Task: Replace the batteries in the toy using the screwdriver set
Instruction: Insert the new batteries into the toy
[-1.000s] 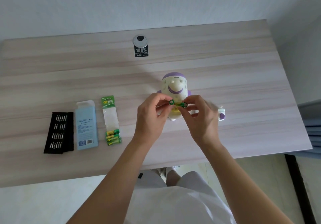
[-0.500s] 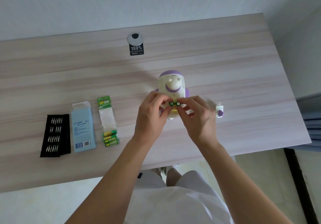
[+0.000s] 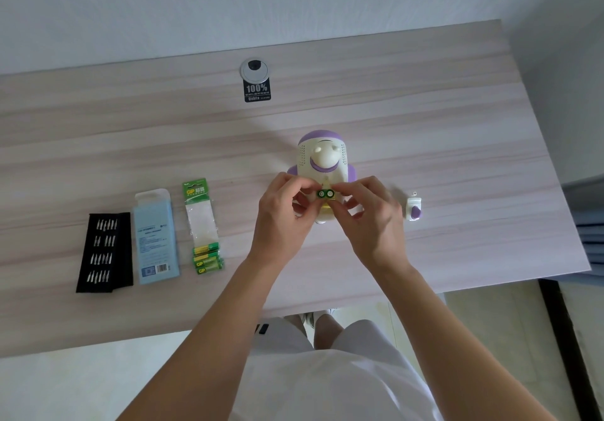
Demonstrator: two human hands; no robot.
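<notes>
The pair of batteries (image 3: 325, 194) (green, side by side, ends toward the camera) is held just over the lower body of the toy (image 3: 322, 162), which lies face-up near the middle of the bench (image 3: 457, 146). The left hand (image 3: 282, 218) pinches the pair from the left and the right hand (image 3: 376, 224) from the right. A small white-and-purple piece (image 3: 413, 208) lies right of the toy. The battery pack (image 3: 203, 224), blue case (image 3: 157, 237) and black bit tray (image 3: 105, 252) lie well to the left.
</notes>
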